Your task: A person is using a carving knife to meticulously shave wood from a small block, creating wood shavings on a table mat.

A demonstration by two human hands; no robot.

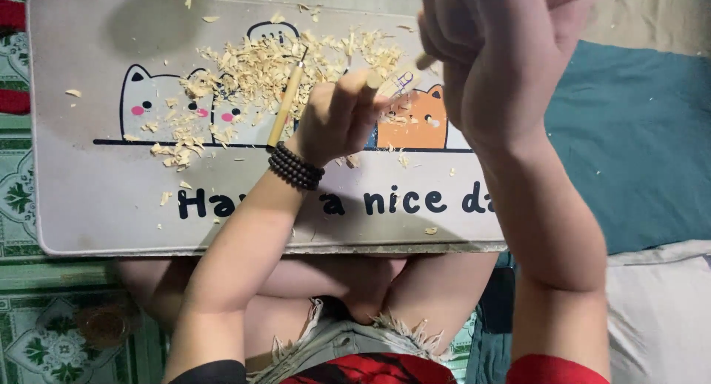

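Over the table (89, 214), left hand (337, 121) grips a wood stick (400, 77); right hand (503, 51) fingers closed on it too; shavings (259, 73) behind.

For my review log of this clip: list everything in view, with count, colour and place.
Lap table: one, pale grey with cartoon cats, across the knees.
Wood shavings: many, cream, heaped on the table's upper middle.
Carving tool: one, light wooden handle, lying among the shavings.
Wooden stick: one, pale, held between both hands.
Blanket: one, teal, at right.
Tiled floor: green and white pattern, at left.
Bead bracelet: one, black, on the left wrist.
Left hand: fingers closed on the stick.
Right hand: raised, blurred, at the stick's far end.
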